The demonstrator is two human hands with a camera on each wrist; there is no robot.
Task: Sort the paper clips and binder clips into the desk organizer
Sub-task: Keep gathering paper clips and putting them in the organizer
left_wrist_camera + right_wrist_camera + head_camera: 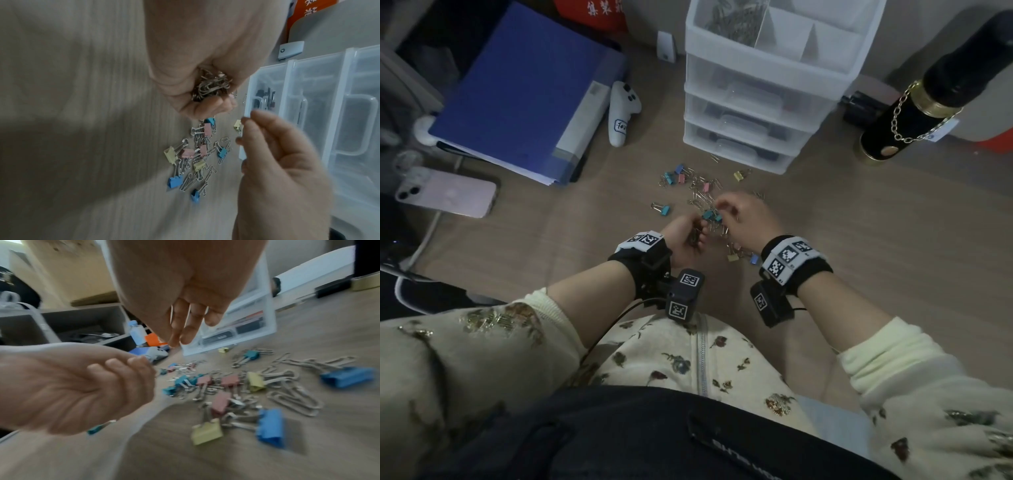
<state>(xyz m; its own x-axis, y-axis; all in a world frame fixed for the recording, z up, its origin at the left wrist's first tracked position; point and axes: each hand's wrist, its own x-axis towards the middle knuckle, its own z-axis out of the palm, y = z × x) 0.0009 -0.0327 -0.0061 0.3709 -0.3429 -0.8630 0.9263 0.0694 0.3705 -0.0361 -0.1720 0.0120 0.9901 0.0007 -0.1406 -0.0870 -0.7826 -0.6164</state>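
Loose silver paper clips and pastel binder clips lie in a pile [705,195] [197,154] [236,386] on the wooden desk in front of the white drawer organizer [756,102] [308,105] [246,321]. Its top tray holds paper clips [732,20] in the left compartment. My left hand [681,240] [185,65] [82,386] is curled round a bunch of paper clips [211,87] beside the pile. My right hand [746,219] [277,154] [185,324] hovers over the pile, its fingers pointing down and close together. No clip shows between them.
A blue folder [527,85], a pink phone [448,193] and a white controller [621,113] lie to the left. A black and gold cylinder [907,120] with a chain stands right of the organizer. Bare desk lies to the right of the pile.
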